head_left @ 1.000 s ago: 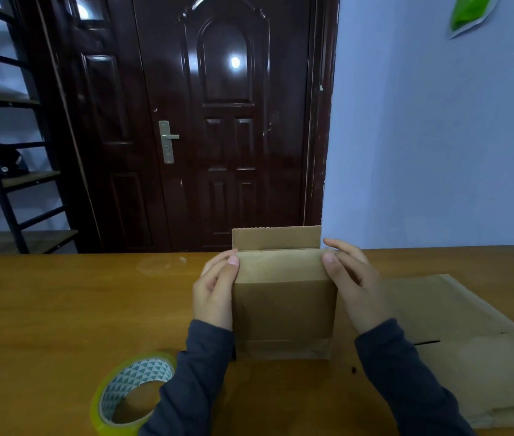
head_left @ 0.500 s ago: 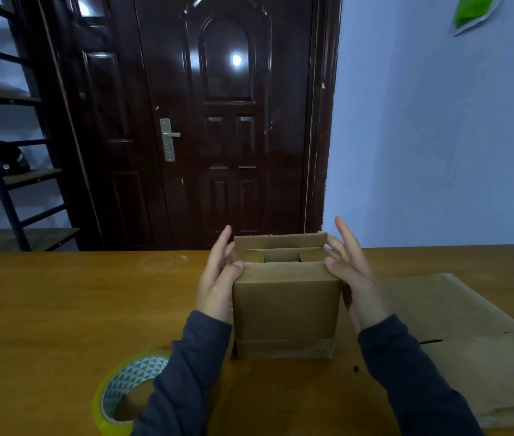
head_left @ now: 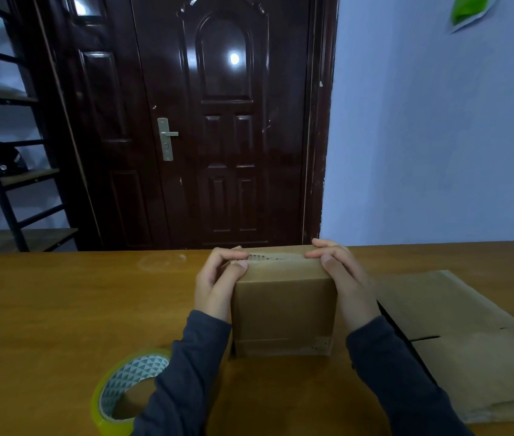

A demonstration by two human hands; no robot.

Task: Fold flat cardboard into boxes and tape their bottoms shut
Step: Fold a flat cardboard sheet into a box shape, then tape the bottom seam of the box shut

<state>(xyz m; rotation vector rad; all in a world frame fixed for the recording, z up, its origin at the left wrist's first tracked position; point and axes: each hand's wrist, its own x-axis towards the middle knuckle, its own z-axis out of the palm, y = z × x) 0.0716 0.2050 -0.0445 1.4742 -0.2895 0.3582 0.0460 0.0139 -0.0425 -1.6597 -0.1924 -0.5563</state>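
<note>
Head view: cardboard box [head_left: 282, 309] stands upright mid-table [head_left: 45, 309], flanked by the left hand [head_left: 218, 287] and right hand [head_left: 345, 284]. Fingers of both curl over the top flaps and thumbs press the near flap, so the seam is nearly closed. Judged light, stiff at the creases, with crushable walls and springy flaps. Best hold: side walls near the top corners. Tape roll [head_left: 123, 388] lies near-left, flat cardboard [head_left: 469, 341] to the right.

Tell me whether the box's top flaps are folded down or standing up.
Folded down: the flaps lie flat across the box, meeting at a narrow seam, with the left hand and right hand holding them down.
</note>
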